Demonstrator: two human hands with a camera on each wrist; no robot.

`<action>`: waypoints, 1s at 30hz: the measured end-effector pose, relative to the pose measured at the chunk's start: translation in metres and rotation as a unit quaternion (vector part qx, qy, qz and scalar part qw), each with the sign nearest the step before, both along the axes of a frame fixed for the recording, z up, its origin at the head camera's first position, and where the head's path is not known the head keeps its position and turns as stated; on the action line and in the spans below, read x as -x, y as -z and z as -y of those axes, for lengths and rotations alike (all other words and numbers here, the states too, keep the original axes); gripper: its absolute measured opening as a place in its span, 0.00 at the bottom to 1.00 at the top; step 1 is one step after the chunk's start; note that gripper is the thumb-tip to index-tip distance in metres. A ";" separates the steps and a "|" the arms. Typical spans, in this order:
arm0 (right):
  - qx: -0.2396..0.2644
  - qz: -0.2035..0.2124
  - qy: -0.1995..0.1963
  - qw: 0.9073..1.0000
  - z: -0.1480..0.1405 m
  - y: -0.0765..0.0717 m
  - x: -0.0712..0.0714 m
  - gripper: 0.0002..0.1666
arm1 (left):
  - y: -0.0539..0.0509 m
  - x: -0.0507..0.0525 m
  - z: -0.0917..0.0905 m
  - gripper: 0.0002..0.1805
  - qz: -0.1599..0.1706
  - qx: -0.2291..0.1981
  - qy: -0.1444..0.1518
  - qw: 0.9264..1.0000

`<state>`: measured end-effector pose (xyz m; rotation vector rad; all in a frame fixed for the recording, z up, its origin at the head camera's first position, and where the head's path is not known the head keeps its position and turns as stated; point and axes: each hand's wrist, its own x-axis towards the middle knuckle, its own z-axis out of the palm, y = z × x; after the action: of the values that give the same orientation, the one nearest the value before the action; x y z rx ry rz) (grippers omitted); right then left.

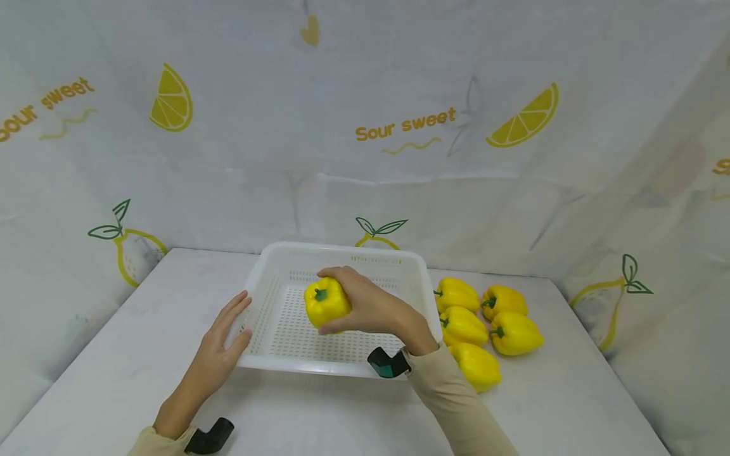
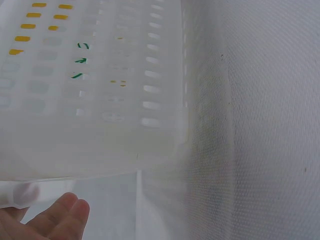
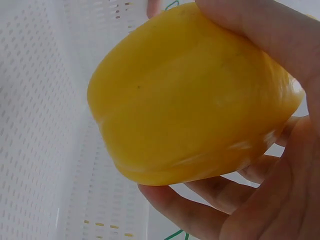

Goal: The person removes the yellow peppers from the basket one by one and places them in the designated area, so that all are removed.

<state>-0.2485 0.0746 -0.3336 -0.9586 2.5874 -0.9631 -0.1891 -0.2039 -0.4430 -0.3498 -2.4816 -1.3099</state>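
Note:
My right hand (image 1: 367, 304) grips a yellow bell pepper (image 1: 326, 303) over the white perforated plastic basket (image 1: 342, 366). The pepper's green stem points left in the head view. In the right wrist view, the thumb and fingers (image 3: 190, 215) curl round the pepper (image 3: 185, 100) from both sides. My left hand (image 1: 219, 348) is at the basket's left rim, its fingers fairly straight. In the left wrist view, its fingertips (image 2: 70, 212) show by the basket's edge (image 2: 75, 150); whether they touch it I cannot tell.
Several more yellow bell peppers (image 1: 516, 334) lie on the white table (image 1: 570, 392) just right of the basket, one partly behind the right forearm. A white cloth (image 1: 256, 158) with lemon prints hangs behind the table.

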 end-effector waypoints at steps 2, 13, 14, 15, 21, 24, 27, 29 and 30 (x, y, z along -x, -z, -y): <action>0.006 -0.001 0.006 1.000 -0.003 0.000 -0.002 0.51 | 0.000 0.000 0.000 0.31 -0.002 0.002 -0.001 1.000; 0.016 -0.021 0.031 0.999 -0.017 0.001 -0.012 0.52 | 0.001 0.000 0.000 0.31 -0.004 0.000 -0.002 1.000; 0.015 -0.022 0.032 0.999 -0.018 0.001 -0.013 0.52 | 0.001 0.000 0.000 0.31 -0.005 0.000 -0.001 1.000; 0.016 -0.024 0.033 0.999 -0.020 0.001 -0.014 0.52 | 0.001 0.000 0.000 0.31 -0.005 -0.001 -0.001 1.000; 0.015 -0.039 0.048 0.998 -0.030 0.003 -0.019 0.52 | 0.000 0.000 0.001 0.31 0.000 0.001 0.000 1.000; 0.018 -0.048 0.057 0.997 -0.035 0.004 -0.021 0.52 | 0.000 0.000 0.001 0.31 0.005 0.002 -0.003 1.000; 0.024 -0.047 0.069 0.996 -0.040 0.005 -0.023 0.54 | -0.001 0.000 0.001 0.31 0.004 0.001 -0.002 1.000; 0.029 -0.044 0.076 0.996 -0.044 0.005 -0.025 0.55 | 0.000 0.000 0.000 0.31 0.003 0.001 -0.002 1.000; 0.031 -0.044 0.078 0.995 -0.045 0.006 -0.026 0.55 | 0.000 0.000 0.000 0.31 0.002 0.000 -0.001 1.000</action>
<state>-0.2222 0.1199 -0.3392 -0.8401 2.7548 -1.0702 -0.1895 -0.2043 -0.4427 -0.3437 -2.4848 -1.3118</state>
